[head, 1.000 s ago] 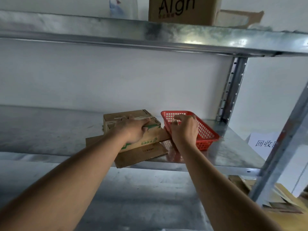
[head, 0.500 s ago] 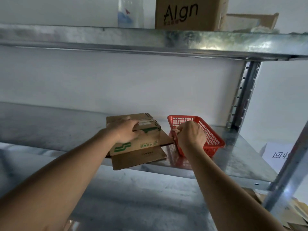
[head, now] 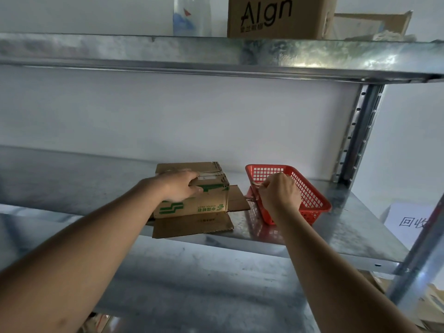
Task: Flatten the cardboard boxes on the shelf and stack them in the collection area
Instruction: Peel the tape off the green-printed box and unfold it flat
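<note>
A small brown cardboard box [head: 192, 207] with green print stands on the middle metal shelf [head: 341, 227], its flaps [head: 192, 225] spread flat toward the front edge and to the right. My left hand [head: 180, 188] grips the box's top front edge, fingers over the taped top and thumb on the front face. My right hand [head: 278, 193] is at the left rim of a red plastic basket [head: 314, 200] and pinches a thin pale strip [head: 252, 188] that looks like tape. What lies inside the basket is hidden by my hand.
On the upper shelf [head: 264, 54] stand a printed brown carton [head: 276, 18], a clear bottle [head: 192, 15] and an open box [head: 370, 25]. A steel upright [head: 358, 133] is behind the basket. A white paper sign [head: 408, 219] and flattened cardboard [head: 432, 306] are at the lower right.
My right hand has shifted from the box's right flap to the basket's left rim, now with a strip pinched in it. My left hand stays on the box. The camera has tilted upward.
</note>
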Motion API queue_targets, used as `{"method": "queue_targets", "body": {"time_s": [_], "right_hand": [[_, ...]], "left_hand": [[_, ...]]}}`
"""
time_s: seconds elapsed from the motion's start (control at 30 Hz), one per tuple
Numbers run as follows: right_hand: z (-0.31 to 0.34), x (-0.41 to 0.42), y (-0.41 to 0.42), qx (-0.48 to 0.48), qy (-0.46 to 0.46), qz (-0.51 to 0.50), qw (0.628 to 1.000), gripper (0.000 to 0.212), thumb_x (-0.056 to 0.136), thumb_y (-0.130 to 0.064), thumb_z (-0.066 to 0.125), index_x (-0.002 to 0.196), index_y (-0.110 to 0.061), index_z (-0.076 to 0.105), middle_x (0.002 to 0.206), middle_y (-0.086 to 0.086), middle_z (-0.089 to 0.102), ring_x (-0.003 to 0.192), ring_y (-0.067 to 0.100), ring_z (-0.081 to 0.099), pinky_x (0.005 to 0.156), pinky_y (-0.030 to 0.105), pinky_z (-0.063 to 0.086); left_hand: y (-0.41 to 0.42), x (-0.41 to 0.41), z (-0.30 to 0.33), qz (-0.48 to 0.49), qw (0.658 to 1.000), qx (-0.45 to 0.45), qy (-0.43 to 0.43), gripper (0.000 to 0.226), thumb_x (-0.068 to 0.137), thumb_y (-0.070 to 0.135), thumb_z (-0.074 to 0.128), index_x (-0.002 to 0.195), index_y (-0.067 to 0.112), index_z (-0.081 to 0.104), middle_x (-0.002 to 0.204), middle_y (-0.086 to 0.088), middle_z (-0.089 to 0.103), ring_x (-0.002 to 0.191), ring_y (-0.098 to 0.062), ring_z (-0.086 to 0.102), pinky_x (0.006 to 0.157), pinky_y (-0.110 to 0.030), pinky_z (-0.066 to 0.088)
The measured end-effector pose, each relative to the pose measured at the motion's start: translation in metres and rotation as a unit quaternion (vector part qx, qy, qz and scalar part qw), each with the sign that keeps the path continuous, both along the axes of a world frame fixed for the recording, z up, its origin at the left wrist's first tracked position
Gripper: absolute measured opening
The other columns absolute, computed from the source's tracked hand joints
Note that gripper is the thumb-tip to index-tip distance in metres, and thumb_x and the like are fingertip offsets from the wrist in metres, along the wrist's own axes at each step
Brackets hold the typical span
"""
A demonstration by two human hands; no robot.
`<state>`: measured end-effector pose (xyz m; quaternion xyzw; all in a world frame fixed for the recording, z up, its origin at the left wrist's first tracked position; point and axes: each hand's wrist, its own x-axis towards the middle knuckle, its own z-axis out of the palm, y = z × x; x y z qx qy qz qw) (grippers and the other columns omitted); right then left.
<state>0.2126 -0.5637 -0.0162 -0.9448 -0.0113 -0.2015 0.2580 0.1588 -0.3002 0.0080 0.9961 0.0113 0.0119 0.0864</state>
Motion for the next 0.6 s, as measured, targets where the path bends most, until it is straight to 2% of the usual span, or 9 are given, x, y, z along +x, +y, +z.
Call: {"method": "queue_targets", "body": {"time_s": [0.17,0.23,0.3,0.4,0.47,0.53,0.6], "right_hand": [[-0.002,0.002,-0.003,0.030,-0.025,-0.031,0.999,0.006,0.095,-0.017,0.070,0.095,-0.011,0.071,0.089,0.008,0.071,0.079,0.026,0.069,0.070,0.040,0.062],[-0.005,0.001,-0.004,0.042,-0.048,-0.024,0.998,0.013,0.092,-0.015,0.075,0.103,-0.017,0.068,0.094,0.004,0.070,0.081,0.023,0.065,0.069,0.037,0.058],[-0.005,0.002,-0.005,0.048,-0.048,-0.011,0.998,0.012,0.092,-0.013,0.074,0.097,-0.023,0.071,0.091,0.002,0.071,0.078,0.021,0.064,0.067,0.038,0.059],[-0.006,0.006,-0.004,0.034,-0.027,-0.003,0.999,0.024,0.094,-0.004,0.065,0.080,-0.022,0.072,0.082,0.002,0.070,0.070,0.021,0.065,0.061,0.038,0.060],[-0.004,0.008,-0.002,0.027,-0.030,0.007,0.999,0.024,0.096,-0.003,0.060,0.090,-0.021,0.074,0.086,0.005,0.072,0.070,0.023,0.064,0.055,0.033,0.052],[-0.003,0.010,0.000,0.030,-0.050,0.024,0.998,0.027,0.096,-0.003,0.059,0.101,-0.023,0.076,0.090,0.007,0.074,0.070,0.023,0.065,0.056,0.032,0.051],[-0.003,0.012,0.000,0.036,-0.068,0.030,0.997,0.025,0.093,-0.001,0.061,0.092,-0.022,0.075,0.084,0.004,0.074,0.066,0.020,0.063,0.055,0.030,0.053]], "left_hand": [[-0.002,0.006,0.000,0.002,1.000,0.010,0.001,0.069,0.102,0.058,0.050,0.161,0.026,0.031,0.167,0.001,0.031,0.148,-0.027,0.036,0.119,-0.047,0.035],[-0.003,0.008,-0.001,0.001,1.000,0.009,0.000,0.069,0.102,0.058,0.050,0.161,0.025,0.032,0.166,0.000,0.033,0.147,-0.027,0.038,0.119,-0.047,0.035],[-0.003,0.011,-0.002,0.002,1.000,0.008,-0.001,0.069,0.103,0.057,0.050,0.161,0.025,0.032,0.165,0.000,0.033,0.147,-0.027,0.038,0.119,-0.047,0.035],[-0.003,0.014,-0.002,0.002,1.000,-0.002,0.005,0.068,0.103,0.055,0.051,0.161,0.026,0.031,0.167,0.001,0.031,0.148,-0.026,0.036,0.120,-0.047,0.035],[-0.003,0.015,0.000,0.005,1.000,-0.006,0.015,0.069,0.104,0.054,0.050,0.162,0.027,0.028,0.168,0.002,0.028,0.149,-0.026,0.035,0.120,-0.047,0.034],[-0.003,0.016,0.002,0.007,1.000,-0.006,0.025,0.068,0.104,0.053,0.050,0.163,0.027,0.027,0.169,0.002,0.027,0.149,-0.026,0.035,0.120,-0.045,0.034],[-0.004,0.017,0.004,0.009,0.999,-0.004,0.035,0.067,0.105,0.050,0.051,0.163,0.026,0.027,0.168,0.001,0.027,0.149,-0.026,0.035,0.120,-0.044,0.034]]}}
